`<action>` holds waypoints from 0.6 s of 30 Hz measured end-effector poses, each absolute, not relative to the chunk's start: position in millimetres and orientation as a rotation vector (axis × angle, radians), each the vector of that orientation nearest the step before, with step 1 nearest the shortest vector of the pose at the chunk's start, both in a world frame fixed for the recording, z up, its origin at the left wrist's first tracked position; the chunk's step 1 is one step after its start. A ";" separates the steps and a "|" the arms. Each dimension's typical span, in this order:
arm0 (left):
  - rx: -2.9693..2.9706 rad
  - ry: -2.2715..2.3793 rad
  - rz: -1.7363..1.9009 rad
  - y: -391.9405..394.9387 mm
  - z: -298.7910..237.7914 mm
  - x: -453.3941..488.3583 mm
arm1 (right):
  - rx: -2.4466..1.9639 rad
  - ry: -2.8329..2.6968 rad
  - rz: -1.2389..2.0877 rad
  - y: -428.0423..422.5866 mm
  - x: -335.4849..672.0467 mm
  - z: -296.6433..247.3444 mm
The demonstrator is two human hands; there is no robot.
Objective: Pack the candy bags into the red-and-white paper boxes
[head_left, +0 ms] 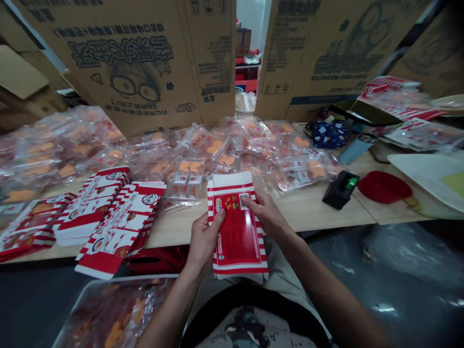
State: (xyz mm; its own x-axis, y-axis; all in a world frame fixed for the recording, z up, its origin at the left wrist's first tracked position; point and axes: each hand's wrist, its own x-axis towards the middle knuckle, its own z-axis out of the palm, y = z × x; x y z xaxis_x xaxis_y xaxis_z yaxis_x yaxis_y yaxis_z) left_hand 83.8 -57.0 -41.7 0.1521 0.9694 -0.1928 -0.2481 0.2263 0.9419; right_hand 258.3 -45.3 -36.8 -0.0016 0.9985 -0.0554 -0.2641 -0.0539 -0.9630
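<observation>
At centre frame your left hand (203, 238) and right hand (264, 211) grip, fingers clamped on its edges, one striped carton (237, 237), flat and unfilled at the table (311, 210) edge; flat cartons (116, 222) lie stacked lower left, and bagged packs (203, 154) are heaped unboxed behind.

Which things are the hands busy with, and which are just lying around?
In use: the striped box, held by the left hand and right hand; probably also the flat box stacks and clear packets.
Lying about, it seems: tape dispenser, red paddle, blue pouch, big cardboard boxes.
</observation>
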 end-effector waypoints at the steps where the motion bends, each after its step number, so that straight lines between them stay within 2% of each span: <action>1: 0.899 0.999 1.079 -58.7 -43.4 86.5 | -1.040 -0.948 1.364 -46.5 256.3 -39.4; 6: 0.939 0.992 1.139 -61.3 -49.7 86.2 | -0.957 -0.945 1.509 -53.0 254.4 -43.7; 13: 0.980 0.968 1.192 -58.2 -52.7 76.6 | -1.039 -1.033 1.348 -67.3 248.1 -38.2; 18: 1.135 1.023 1.139 -59.9 -53.9 74.7 | -0.874 -0.895 1.661 -64.4 255.6 -24.6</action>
